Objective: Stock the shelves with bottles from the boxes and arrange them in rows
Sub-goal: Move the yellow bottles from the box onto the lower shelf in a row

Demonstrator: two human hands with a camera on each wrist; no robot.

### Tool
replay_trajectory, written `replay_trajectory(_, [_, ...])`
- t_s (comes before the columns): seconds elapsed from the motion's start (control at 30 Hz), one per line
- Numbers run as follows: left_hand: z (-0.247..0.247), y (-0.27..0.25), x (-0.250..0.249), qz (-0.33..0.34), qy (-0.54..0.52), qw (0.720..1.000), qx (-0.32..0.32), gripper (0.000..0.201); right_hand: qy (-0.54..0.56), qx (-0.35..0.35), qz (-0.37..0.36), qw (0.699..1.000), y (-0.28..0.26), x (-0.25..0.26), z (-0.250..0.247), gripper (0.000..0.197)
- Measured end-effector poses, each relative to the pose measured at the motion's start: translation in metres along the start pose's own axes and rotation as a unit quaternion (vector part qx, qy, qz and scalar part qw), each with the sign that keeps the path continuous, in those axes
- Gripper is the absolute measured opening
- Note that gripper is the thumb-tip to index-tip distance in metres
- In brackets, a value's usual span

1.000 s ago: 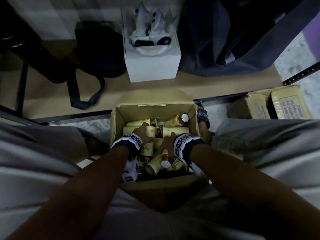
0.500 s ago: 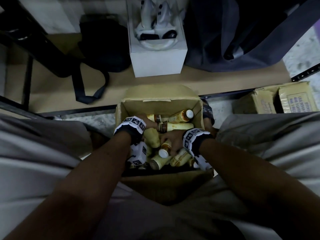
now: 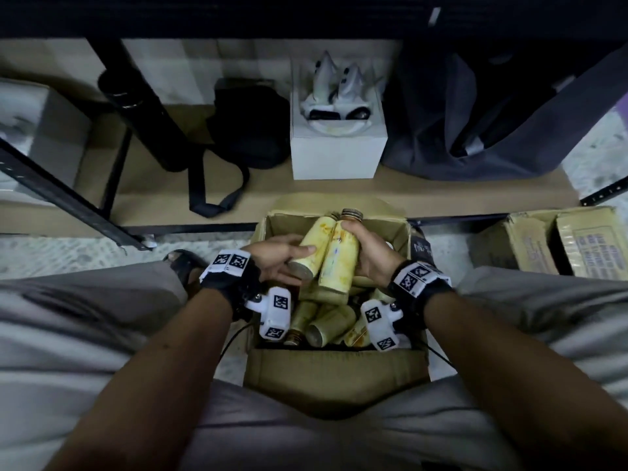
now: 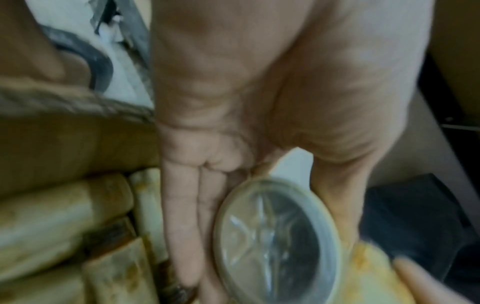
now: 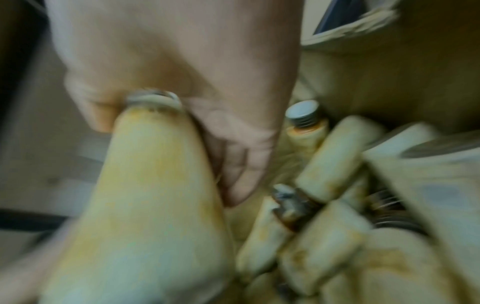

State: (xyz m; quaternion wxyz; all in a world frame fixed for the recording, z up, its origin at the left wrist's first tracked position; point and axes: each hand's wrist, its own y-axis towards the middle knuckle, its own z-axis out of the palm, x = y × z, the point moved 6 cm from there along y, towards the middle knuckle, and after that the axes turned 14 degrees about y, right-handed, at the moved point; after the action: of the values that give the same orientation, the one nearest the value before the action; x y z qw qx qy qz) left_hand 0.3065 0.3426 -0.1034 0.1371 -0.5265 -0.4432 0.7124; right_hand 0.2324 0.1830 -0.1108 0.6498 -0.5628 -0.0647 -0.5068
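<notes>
An open cardboard box [image 3: 334, 379] sits on the floor between my knees, with several yellow-labelled bottles [image 3: 328, 326] lying loose inside. Above the box, each hand holds a bottle side by side. My left hand [image 3: 283, 256] grips the left bottle [image 3: 311, 244], its clear base [image 4: 275, 240] facing the left wrist camera. My right hand [image 3: 368, 253] grips the right bottle [image 3: 339, 260], whose dark cap [image 3: 352, 214] points toward the shelf. In the right wrist view that bottle [image 5: 155, 205] fills the left side, and the loose bottles [image 5: 335, 164] lie blurred to the right.
The low wooden shelf [image 3: 163, 205] ahead carries a black bag [image 3: 248, 130], a white box [image 3: 338, 154] and a dark grey bag [image 3: 492, 113]. A black metal upright [image 3: 61, 192] stands at left. More cartons [image 3: 560, 243] lie on the floor at right.
Both hands have come up out of the box, each lifting a bottle, and now hold the two bottles together above it. My head view has tilted up toward the shelf.
</notes>
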Motion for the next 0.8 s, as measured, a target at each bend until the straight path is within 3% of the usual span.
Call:
replay_trajectory(0.17, [0.001,-0.023,-0.007,0.104,-0.099,0.989,0.016,0.06,0.035,0.043,-0.073,0.996,-0.014,0.029,0.031,0.044])
replay_trajectory(0.3, [-0.011,-0.048,-0.044,0.202,-0.131,0.97,-0.028,0.076,0.005,0.063,-0.131,0.989,-0.032,0.064,0.054,0.046])
replay_trajectory(0.47, [-0.013,-0.1,-0.111,0.305,-0.044,0.948,-0.083,0.06,-0.007,0.087,-0.24,0.967,-0.067,0.126,0.096,0.042])
replay_trajectory(0.53, [-0.014,-0.126,-0.141,0.344,-0.017,0.932,-0.117,0.063,-0.008,0.095,-0.283,0.954,-0.086,0.154,0.113,0.044])
replay_trajectory(0.6, [-0.016,-0.156,-0.171,0.394,0.001,0.907,-0.152,0.064,-0.012,0.101,-0.333,0.937,-0.107,0.184,0.131,0.044])
replay_trajectory(0.7, [-0.024,-0.202,-0.211,0.459,0.032,0.87,-0.179,0.049,-0.039,0.119,-0.4,0.908,-0.145,0.226,0.159,0.045])
replay_trajectory(0.8, [-0.035,-0.243,-0.246,0.479,0.102,0.85,-0.197,0.039,-0.117,0.158,-0.45,0.871,-0.181,0.261,0.186,0.038])
